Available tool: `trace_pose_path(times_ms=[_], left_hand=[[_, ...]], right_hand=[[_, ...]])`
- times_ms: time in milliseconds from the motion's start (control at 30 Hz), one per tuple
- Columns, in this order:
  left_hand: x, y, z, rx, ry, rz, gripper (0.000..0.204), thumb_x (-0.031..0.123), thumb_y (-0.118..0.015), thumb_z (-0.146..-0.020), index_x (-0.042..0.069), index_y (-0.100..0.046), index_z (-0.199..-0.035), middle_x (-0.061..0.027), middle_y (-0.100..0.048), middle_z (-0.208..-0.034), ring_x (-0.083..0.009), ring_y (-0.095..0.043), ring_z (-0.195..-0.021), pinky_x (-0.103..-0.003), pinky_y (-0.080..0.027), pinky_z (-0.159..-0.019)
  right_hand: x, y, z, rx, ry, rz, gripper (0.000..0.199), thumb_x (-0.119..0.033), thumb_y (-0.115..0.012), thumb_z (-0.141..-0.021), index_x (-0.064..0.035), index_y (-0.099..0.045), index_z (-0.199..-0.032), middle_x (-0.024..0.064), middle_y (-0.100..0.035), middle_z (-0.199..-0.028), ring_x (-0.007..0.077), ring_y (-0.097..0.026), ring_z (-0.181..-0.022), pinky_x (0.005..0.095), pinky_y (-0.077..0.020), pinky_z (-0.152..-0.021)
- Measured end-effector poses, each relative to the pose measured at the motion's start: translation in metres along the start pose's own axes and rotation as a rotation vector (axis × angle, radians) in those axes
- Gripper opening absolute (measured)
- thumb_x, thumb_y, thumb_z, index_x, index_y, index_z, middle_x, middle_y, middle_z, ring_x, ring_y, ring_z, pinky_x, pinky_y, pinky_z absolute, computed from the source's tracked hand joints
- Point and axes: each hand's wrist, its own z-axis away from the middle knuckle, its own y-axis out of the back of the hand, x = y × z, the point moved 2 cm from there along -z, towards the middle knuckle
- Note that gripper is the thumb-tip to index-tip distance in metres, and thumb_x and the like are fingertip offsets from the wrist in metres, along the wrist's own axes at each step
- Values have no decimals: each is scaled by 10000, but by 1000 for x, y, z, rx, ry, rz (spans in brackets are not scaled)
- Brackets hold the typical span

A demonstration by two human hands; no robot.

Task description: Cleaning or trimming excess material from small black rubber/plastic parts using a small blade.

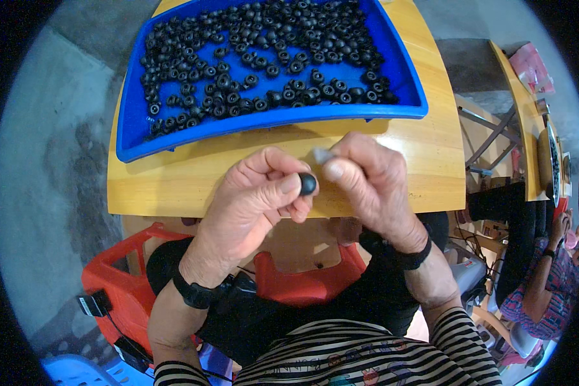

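Observation:
Between the thumb and fingers of my left hand (254,193) is a small round black part (307,184), its smooth domed side showing. My right hand (370,180) is just to the right of it, pinching a small grey pointed piece (322,155) that is blurred, so its kind is unclear. The two hands are close together but apart, above the near edge of the table. Beyond them lies a blue tray (270,118) with a great many similar black parts (251,80), several showing a ring-shaped opening.
The tray rests on a yellow wooden table (431,167). Red plastic stools (309,276) stand below its near edge and at lower left. Another person (540,289) sits at right beside a second wooden table (518,109). A blue plastic basket (77,370) is at lower left.

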Motion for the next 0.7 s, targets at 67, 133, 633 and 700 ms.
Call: trace_pose_path(times_ms=[67,133,633,700], left_hand=[[-3,-6,2,20,-9,-43,181,149,-621,-825,72,-544,-970,-90,-553,-859,-88,-510,-670,-197,-416,-570],[-2,-4,0,3,-5,-28,183,144,-619,-826,70,-545,-977,-85,-560,-873,-90,-522,-688,-196,-426,-583],[-1,-7,-2,23,36,-26,244,61,-600,-827,32,-508,-1052,-60,-606,-871,-122,-597,-694,-225,-498,-613],[-2,-7,-3,2,43,-27,242,60,-599,-828,33,-508,-1050,-62,-606,-872,-122,-596,-692,-225,-498,-611]], right_hand=[[6,6,0,54,-99,-126,152,-149,-609,-825,-10,-573,-773,65,-516,-631,154,-485,-579,279,-398,-537],[2,9,3,43,-168,-230,160,-161,-619,-819,-11,-575,-789,54,-516,-643,139,-475,-583,266,-391,-537],[-7,-3,2,6,-1,-261,136,-131,-687,-745,-41,-601,-800,26,-527,-679,139,-466,-613,255,-388,-558],[-4,-3,2,-9,-22,-302,83,-101,-645,-777,-38,-590,-784,32,-524,-683,138,-466,-626,256,-387,-582]])
